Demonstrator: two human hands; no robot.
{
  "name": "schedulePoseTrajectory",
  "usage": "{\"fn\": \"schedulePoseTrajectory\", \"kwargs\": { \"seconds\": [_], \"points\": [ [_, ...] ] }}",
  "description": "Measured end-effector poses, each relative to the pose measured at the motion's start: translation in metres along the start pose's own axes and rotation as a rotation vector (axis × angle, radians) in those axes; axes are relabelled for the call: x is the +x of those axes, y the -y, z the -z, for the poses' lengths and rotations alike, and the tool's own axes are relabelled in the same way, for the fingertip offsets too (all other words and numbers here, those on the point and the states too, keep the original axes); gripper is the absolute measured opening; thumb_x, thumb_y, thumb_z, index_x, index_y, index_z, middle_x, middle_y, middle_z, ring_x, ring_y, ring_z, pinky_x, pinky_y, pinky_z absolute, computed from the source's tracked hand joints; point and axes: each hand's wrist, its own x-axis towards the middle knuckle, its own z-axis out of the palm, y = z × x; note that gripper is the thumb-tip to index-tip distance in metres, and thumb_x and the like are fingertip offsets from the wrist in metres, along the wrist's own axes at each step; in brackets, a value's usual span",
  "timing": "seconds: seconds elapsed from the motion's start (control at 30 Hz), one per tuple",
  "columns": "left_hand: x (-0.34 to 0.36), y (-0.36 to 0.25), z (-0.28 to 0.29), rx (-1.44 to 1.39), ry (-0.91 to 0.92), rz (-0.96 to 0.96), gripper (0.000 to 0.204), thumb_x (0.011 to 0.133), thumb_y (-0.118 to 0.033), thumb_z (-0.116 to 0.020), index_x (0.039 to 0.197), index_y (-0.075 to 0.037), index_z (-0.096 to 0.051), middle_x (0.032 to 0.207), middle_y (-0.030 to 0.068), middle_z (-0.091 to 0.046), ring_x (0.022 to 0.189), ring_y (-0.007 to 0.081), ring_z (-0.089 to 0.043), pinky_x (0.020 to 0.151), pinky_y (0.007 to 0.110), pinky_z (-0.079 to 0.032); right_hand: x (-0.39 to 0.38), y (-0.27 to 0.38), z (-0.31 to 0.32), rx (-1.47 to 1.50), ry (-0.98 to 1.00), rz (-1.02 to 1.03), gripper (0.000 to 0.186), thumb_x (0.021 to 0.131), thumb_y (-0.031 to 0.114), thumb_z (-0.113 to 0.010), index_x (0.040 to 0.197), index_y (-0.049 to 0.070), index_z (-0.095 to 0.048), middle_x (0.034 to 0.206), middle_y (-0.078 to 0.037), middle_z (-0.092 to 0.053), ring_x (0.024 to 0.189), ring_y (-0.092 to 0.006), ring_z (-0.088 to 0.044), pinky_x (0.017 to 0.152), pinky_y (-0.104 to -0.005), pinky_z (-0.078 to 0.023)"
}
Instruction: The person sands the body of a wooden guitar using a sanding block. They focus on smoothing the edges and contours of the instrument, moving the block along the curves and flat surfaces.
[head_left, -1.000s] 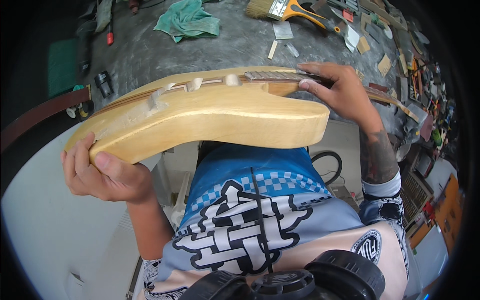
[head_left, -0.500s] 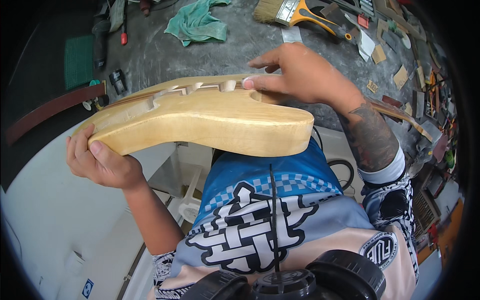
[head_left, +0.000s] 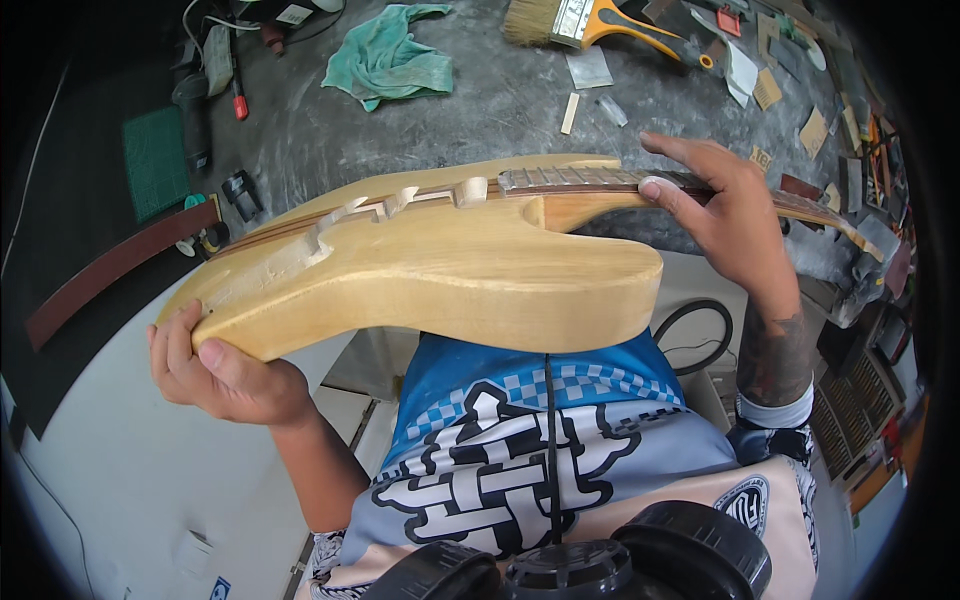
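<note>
A bare, pale-wood electric guitar body [head_left: 440, 255] lies across in front of me, its thick edge facing me. Routed cavities run along its middle beside a dark laminated stripe. From its right side extends a neck with a fretted fingerboard [head_left: 580, 180], reaching toward the right. My left hand [head_left: 225, 370] grips the body's left end, thumb on the near edge and fingers curled over the top. Across the neck sits my right hand [head_left: 725, 205], its thumb touching the fingerboard's edge and its index finger stretched out. Its other fingers are hidden.
Beyond the guitar, the dusty grey tabletop [head_left: 480, 105] holds a green cloth [head_left: 390, 60], a wide paintbrush [head_left: 590, 25] and a small wooden strip [head_left: 570, 113]. A curved brown strip [head_left: 120, 265] and a green mat [head_left: 155, 160] lie left. Scraps and tools crowd the right.
My right hand has slid rightward from the body's neck joint out along the neck, uncovering the frets. The guitar has shifted slightly right and nearer me, my left hand still gripping its end.
</note>
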Motion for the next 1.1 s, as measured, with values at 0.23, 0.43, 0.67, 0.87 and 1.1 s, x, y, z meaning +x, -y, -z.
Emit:
{"fn": "schedulePoseTrajectory", "kwargs": {
  "seconds": [0.23, 0.43, 0.67, 0.87, 1.1],
  "points": [
    [-0.007, 0.000, 0.003, 0.017, 0.001, 0.033, 0.042, 0.103, -0.029, -0.035, 0.113, 0.000, -0.063, 0.117, 0.0130, -0.057, 0.122, 0.0278, -0.047, 0.118, 0.051, -0.032, 0.005, 0.006, -0.009, -0.066, -0.009, 0.022, 0.047, 0.084, 0.035, -0.083, 0.118, 0.005, -0.074, 0.096, -0.020, -0.074, 0.080, -0.0305, -0.070, 0.072, -0.0370, -0.054],
    [-0.010, 0.002, 0.004, 0.017, -0.017, 0.014, 0.040, 0.102, -0.028, -0.037, 0.113, 0.001, -0.064, 0.115, 0.0133, -0.059, 0.121, 0.0280, -0.048, 0.117, 0.051, -0.032, 0.032, 0.037, -0.023, -0.140, 0.095, 0.131, 0.051, 0.083, 0.045, -0.080, 0.116, 0.006, -0.076, 0.094, -0.021, -0.074, 0.082, -0.0353, -0.071, 0.077, -0.0410, -0.056],
    [-0.019, 0.002, 0.005, 0.018, -0.037, 0.012, 0.039, 0.105, -0.025, -0.039, 0.113, 0.004, -0.065, 0.118, 0.0144, -0.061, 0.121, 0.0298, -0.051, 0.113, 0.048, -0.036, 0.054, 0.057, -0.053, -0.125, 0.177, 0.219, 0.051, 0.087, 0.050, -0.074, 0.115, 0.007, -0.076, 0.095, -0.021, -0.075, 0.092, -0.0386, -0.072, 0.083, -0.0456, -0.057],
    [-0.033, 0.002, 0.008, 0.034, -0.077, 0.035, 0.038, 0.103, -0.024, -0.041, 0.113, 0.003, -0.065, 0.117, 0.0148, -0.061, 0.121, 0.0301, -0.051, 0.114, 0.050, -0.036, 0.030, -0.010, 0.011, -0.179, -0.026, -0.040, 0.042, 0.092, 0.037, -0.073, 0.119, 0.005, -0.074, 0.107, -0.021, -0.075, 0.098, -0.0347, -0.073, 0.088, -0.0408, -0.056],
    [-0.043, 0.011, 0.001, 0.031, -0.137, 0.007, 0.038, 0.103, -0.024, -0.040, 0.114, 0.004, -0.063, 0.116, 0.0159, -0.060, 0.120, 0.0296, -0.052, 0.116, 0.053, -0.035, -0.003, -0.131, 0.146, -0.593, -0.149, -0.368, 0.037, 0.094, 0.032, -0.072, 0.117, 0.003, -0.074, 0.107, -0.020, -0.075, 0.101, -0.0342, -0.073, 0.090, -0.0418, -0.056]
  ]
}}
